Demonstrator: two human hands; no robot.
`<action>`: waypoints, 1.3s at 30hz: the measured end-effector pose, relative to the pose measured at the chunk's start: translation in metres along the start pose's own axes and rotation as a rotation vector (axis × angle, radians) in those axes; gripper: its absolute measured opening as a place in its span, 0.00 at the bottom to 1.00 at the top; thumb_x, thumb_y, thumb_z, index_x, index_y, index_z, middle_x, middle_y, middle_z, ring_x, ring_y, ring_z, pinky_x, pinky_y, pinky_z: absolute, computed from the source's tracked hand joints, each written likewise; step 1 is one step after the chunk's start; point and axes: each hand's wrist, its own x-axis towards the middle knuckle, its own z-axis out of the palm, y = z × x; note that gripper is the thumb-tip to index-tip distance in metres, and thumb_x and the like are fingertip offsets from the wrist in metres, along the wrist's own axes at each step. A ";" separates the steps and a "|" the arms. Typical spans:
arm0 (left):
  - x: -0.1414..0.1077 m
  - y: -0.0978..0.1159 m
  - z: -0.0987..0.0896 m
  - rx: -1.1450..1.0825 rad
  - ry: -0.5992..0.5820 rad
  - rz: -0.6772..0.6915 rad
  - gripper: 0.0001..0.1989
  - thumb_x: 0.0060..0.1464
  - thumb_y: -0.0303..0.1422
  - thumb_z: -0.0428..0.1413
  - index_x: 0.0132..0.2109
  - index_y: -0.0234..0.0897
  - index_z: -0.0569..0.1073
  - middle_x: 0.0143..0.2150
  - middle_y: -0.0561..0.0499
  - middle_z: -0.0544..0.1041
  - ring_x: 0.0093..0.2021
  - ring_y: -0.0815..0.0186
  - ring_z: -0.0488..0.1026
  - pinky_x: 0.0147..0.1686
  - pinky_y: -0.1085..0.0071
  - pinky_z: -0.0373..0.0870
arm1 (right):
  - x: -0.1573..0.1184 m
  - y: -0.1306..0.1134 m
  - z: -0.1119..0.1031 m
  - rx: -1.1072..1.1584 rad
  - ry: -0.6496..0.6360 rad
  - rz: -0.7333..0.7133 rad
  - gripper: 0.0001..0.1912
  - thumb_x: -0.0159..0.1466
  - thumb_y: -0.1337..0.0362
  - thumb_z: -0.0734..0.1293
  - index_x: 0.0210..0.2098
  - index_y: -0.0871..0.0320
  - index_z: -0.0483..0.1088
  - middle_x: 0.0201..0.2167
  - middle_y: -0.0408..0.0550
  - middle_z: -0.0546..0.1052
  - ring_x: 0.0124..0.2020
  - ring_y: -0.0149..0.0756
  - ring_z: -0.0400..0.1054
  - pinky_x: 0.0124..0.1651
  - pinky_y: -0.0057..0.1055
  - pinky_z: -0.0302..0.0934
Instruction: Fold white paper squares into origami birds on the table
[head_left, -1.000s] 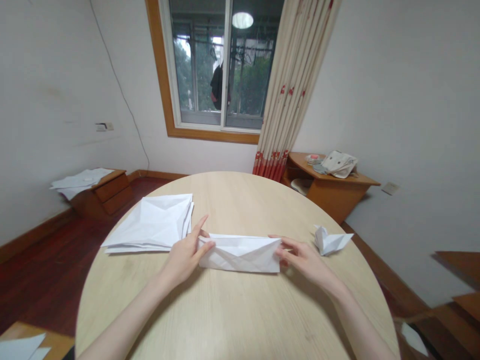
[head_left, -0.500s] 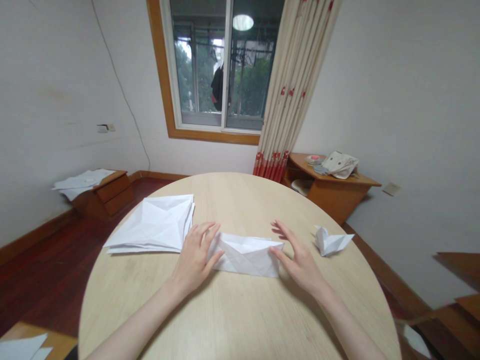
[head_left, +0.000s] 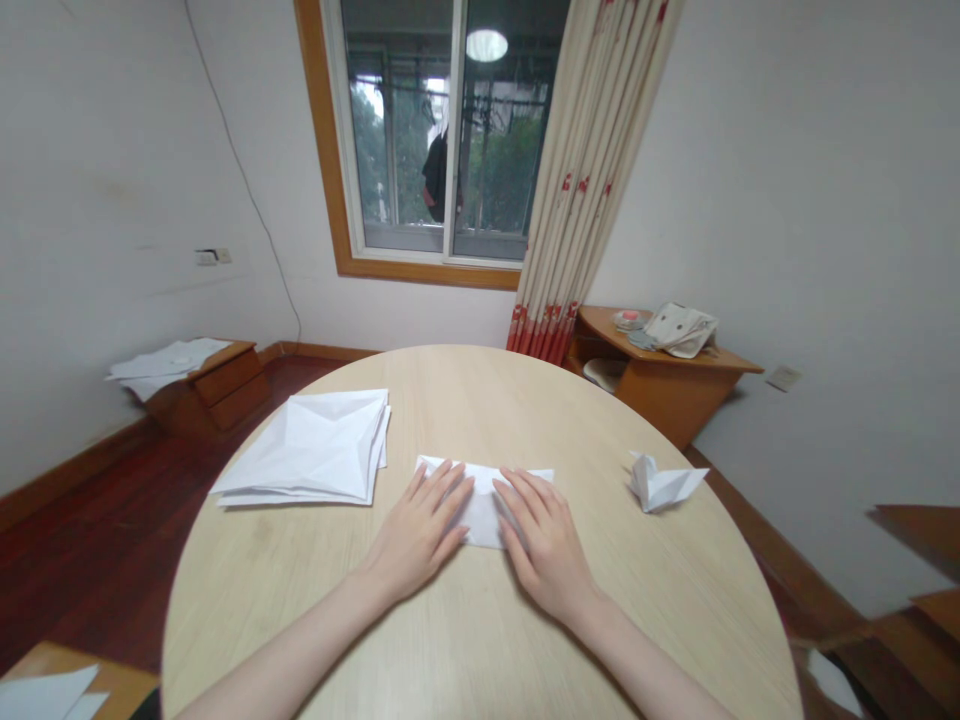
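A folded sheet of white paper [head_left: 484, 520] lies flat on the round wooden table [head_left: 480, 640], its long side running left to right. Over its left part rests my left hand [head_left: 420, 525], palm down with fingers stretched out. My right hand [head_left: 547, 540] lies the same way on the right part, fingers extended and slightly spread. Between the hands the middle of the paper shows; much of both ends is hidden under them. To the right stands a small folded paper figure [head_left: 664, 485], apart from my hands.
A stack of creased white paper sheets [head_left: 315, 445] lies at the table's left. Beyond the table stand a low wooden cabinet [head_left: 225, 385] with papers on it and a corner shelf [head_left: 667, 390] holding a cloth bag [head_left: 681, 330]. A curtain [head_left: 577, 180] hangs beside the window.
Both hands have moved inward from the paper's ends and now lie flat on top of it. The paper's raised front layer now lies flatter. The stack and paper figure have not moved.
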 end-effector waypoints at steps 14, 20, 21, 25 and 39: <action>-0.004 0.000 0.016 -0.238 -0.205 -0.142 0.27 0.65 0.38 0.46 0.67 0.37 0.51 0.68 0.42 0.54 0.68 0.60 0.51 0.64 0.57 0.54 | -0.011 0.006 0.032 0.086 -0.293 0.134 0.28 0.68 0.61 0.55 0.66 0.61 0.52 0.64 0.58 0.59 0.66 0.45 0.51 0.64 0.50 0.52; 0.001 0.003 0.018 -0.172 -0.208 -0.177 0.26 0.64 0.40 0.46 0.65 0.35 0.56 0.66 0.41 0.59 0.65 0.57 0.57 0.61 0.57 0.57 | -0.011 0.006 0.033 0.101 -0.377 0.163 0.27 0.69 0.60 0.55 0.66 0.60 0.52 0.65 0.57 0.57 0.66 0.44 0.50 0.65 0.49 0.50; 0.002 0.004 0.018 -0.161 -0.214 -0.184 0.26 0.64 0.40 0.46 0.65 0.35 0.57 0.66 0.41 0.59 0.65 0.57 0.57 0.61 0.56 0.58 | -0.011 0.006 0.033 0.101 -0.396 0.169 0.27 0.69 0.60 0.54 0.66 0.60 0.52 0.65 0.57 0.57 0.66 0.44 0.50 0.65 0.49 0.50; 0.007 0.009 0.015 -0.127 -0.244 -0.209 0.25 0.63 0.40 0.47 0.63 0.33 0.60 0.65 0.40 0.61 0.64 0.54 0.58 0.60 0.56 0.57 | -0.008 0.006 0.032 0.101 -0.451 0.183 0.26 0.69 0.59 0.53 0.64 0.62 0.55 0.65 0.57 0.57 0.66 0.45 0.50 0.65 0.49 0.49; 0.011 -0.003 0.019 -0.181 -0.218 -0.196 0.25 0.61 0.41 0.50 0.63 0.37 0.61 0.62 0.40 0.63 0.62 0.53 0.59 0.58 0.54 0.57 | 0.005 0.011 0.026 0.113 -0.574 0.204 0.27 0.69 0.56 0.55 0.64 0.59 0.55 0.66 0.55 0.55 0.66 0.45 0.48 0.63 0.47 0.50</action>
